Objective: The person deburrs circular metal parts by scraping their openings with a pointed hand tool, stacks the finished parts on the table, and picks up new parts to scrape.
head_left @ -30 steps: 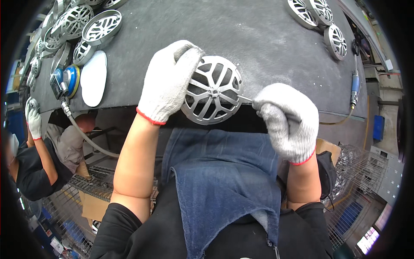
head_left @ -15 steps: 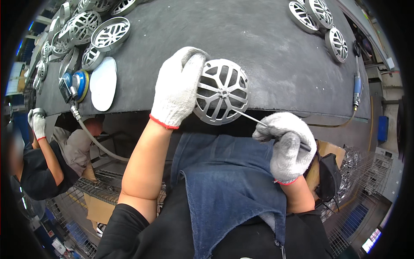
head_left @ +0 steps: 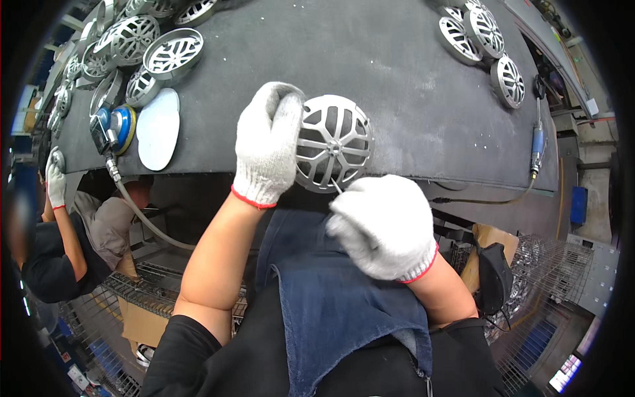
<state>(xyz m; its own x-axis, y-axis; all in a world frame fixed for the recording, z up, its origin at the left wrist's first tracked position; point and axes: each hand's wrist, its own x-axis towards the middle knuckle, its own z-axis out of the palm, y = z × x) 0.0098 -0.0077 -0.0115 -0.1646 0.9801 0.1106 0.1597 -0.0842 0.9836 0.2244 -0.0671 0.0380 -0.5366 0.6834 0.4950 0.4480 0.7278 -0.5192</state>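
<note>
My left hand, in a white knit glove with a red cuff, grips the left rim of a round silver metal grille. The grille has branching spokes and stands tilted toward me at the table's near edge. My right hand, gloved alike, is closed around a thin metal rod tool. Only the rod's tip shows, touching or just in front of the grille's lower spokes; the glove hides the rest.
Similar grilles pile up at the far left, with several more at the far right. A blue sander with a hose lies beside a white pad. A blue air tool lies right. At left another person's gloved hand holds a part.
My right hand has moved left and turned over, bringing the rod closer to the grille's lower part. The grille has shifted slightly left with my left hand.
</note>
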